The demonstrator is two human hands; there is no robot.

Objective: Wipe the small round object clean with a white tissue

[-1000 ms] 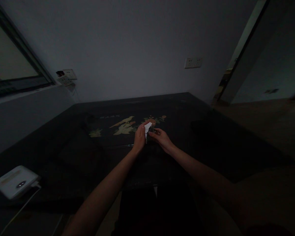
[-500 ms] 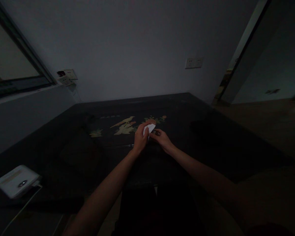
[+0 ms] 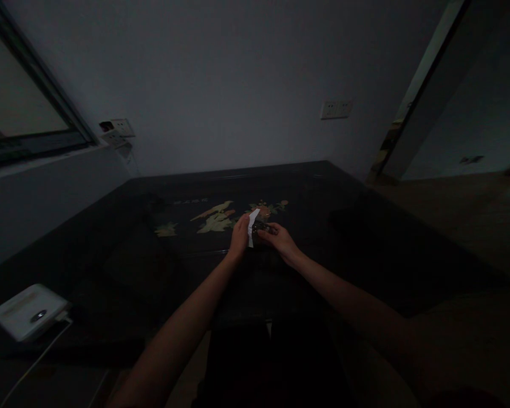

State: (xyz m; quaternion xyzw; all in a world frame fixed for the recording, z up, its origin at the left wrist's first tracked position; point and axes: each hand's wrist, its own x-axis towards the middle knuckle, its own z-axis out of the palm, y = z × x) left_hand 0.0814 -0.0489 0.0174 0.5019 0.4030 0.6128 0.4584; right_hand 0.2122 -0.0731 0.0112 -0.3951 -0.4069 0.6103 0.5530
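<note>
My left hand (image 3: pixel 239 238) is closed on a white tissue (image 3: pixel 253 224), which hangs as a creased strip along the inner side of the fingers. Just right of the tissue is a small dark, glossy object (image 3: pixel 259 228) with bright glints; the dimness hides its exact kind. My right hand (image 3: pixel 280 241) pinches this object at its right side between thumb and fingers. Both hands are close together over the dark table (image 3: pixel 306 192), near its inlaid picture of a bird (image 3: pixel 215 211) and flowers.
On the left, a white box-shaped device (image 3: pixel 32 311) with a cable (image 3: pixel 38 360) sits on a dark surface. Wall sockets (image 3: pixel 336 109) are set above the table's back edge, with more sockets (image 3: pixel 121 127) near the window (image 3: pixel 21 85). To the right is a doorway (image 3: pixel 399 124).
My left hand has drawn slightly left and the tissue has gone from bunched to a narrow upright strip. More of the dark glossy object now shows. My right hand has hardly moved.
</note>
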